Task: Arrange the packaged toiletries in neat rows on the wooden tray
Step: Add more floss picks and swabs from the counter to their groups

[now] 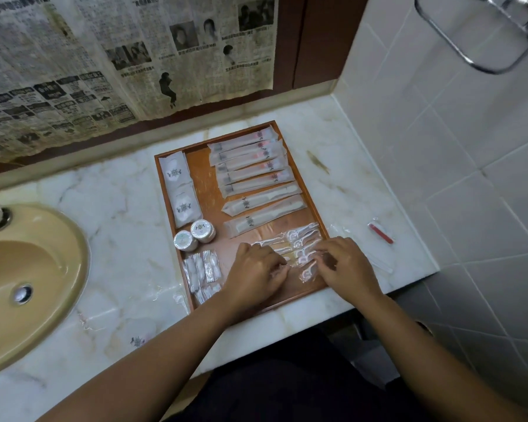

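1. Left hand (pixel 256 269), at the near edge of the wooden tray (pixel 165 190): it is lying over the floss-pick packets (pixel 302 239). The fingers are curling under, so I cannot tell whether they are pinching one.
2. Right hand (pixel 345 266), at the tray's near right corner: the fingers are bending slightly apart, with the tips pressing down on the same packets.
3. Floss-pick packets, in the tray's near right part: these are lying skewed and overlapping. I judge this to be the row being worked on.
4. Cotton-swab packets (pixel 201 269), near left corner of the tray: these are sitting bunched, roughly side by side.
5. Two round jars (pixel 192 234), along the tray's left side: they are touching each other, each with a printed lid too small to read.
6. Comb packets (pixel 262 202), mid tray: lying in parallel, each bearing a dark floral crest and no legible words.
7. Two flat white pouches (pixel 177 187), far left of the tray: these are lying end to end and carry the same crest.
8. Toothbrush packets (pixel 250 159), far end of the tray: lying in a neat row.
9. Off the tray: a crested pouch (pixel 139 336) is lying on the counter to the near left, and a small red item (pixel 381 231) to the right. Both are probably left to place.
10. Newspaper sheets (pixel 104 56), on the wall beyond the tray: the print is too fine to read.

Progress: mostly arranged.
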`<state>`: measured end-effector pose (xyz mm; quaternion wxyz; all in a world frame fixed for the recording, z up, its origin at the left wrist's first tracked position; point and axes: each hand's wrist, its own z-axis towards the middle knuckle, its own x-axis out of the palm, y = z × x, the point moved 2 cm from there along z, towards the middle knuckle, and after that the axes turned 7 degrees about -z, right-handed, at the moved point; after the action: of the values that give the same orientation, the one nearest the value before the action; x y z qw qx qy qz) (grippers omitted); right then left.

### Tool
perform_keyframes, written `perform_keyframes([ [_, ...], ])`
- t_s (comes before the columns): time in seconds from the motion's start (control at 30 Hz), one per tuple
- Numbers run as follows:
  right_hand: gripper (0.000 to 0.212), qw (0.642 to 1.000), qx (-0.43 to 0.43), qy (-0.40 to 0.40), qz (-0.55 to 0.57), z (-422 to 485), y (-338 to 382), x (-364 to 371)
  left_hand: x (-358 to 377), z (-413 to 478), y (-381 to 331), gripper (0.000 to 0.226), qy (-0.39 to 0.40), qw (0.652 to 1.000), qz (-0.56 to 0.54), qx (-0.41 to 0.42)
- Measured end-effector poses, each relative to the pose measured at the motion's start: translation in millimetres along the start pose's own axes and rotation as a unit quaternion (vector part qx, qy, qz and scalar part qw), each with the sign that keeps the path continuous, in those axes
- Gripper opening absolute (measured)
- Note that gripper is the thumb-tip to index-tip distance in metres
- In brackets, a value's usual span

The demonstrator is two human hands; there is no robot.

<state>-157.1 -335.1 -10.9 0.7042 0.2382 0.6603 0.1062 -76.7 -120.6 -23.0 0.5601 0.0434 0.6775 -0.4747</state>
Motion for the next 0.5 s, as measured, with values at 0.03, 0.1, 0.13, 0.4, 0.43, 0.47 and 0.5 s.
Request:
perform_keyframes([
  [0.03, 0.024, 0.999, 0.046, -0.003, 0.010, -1.8, -8.7, -6.1, 0.1, 12.3, -6.5, 0.014, 0.006, 1.000, -0.003, 0.009],
  [0.1, 0.029, 0.992, 0.128, -0.010, 0.017, -6.3, -29.2, -15.4, 3.5, 40.6, -20.3, 0.018, 0.031, 0.999, 0.003, 0.025],
  [0.13, 0.033, 0.987, 0.161, -0.008, 0.015, -8.9, -40.1, -18.7, 6.8, 54.9, -27.0, 0.021, 0.045, 0.998, 0.010, 0.032],
  [0.4, 0.048, 0.957, 0.256, 0.099, -0.092, -25.2, -99.9, -26.8, 51.3, 147.8, -73.8, 0.038, 0.190, 0.964, 0.155, 0.102],
  [0.43, 0.048, 0.956, 0.253, 0.109, -0.104, -25.7, -102.7, -25.0, 55.7, 153.9, -78.0, 0.039, 0.209, 0.955, 0.183, 0.106],
  [0.47, 0.047, 0.955, 0.248, 0.118, -0.112, -25.9, -104.9, -22.7, 58.9, 159.0, -82.0, 0.042, 0.225, 0.946, 0.204, 0.110],
  [0.5, 0.045, 0.954, 0.245, 0.123, -0.118, -25.5, -106.5, -21.0, 61.7, 163.4, -84.9, 0.045, 0.237, 0.940, 0.218, 0.114],
])
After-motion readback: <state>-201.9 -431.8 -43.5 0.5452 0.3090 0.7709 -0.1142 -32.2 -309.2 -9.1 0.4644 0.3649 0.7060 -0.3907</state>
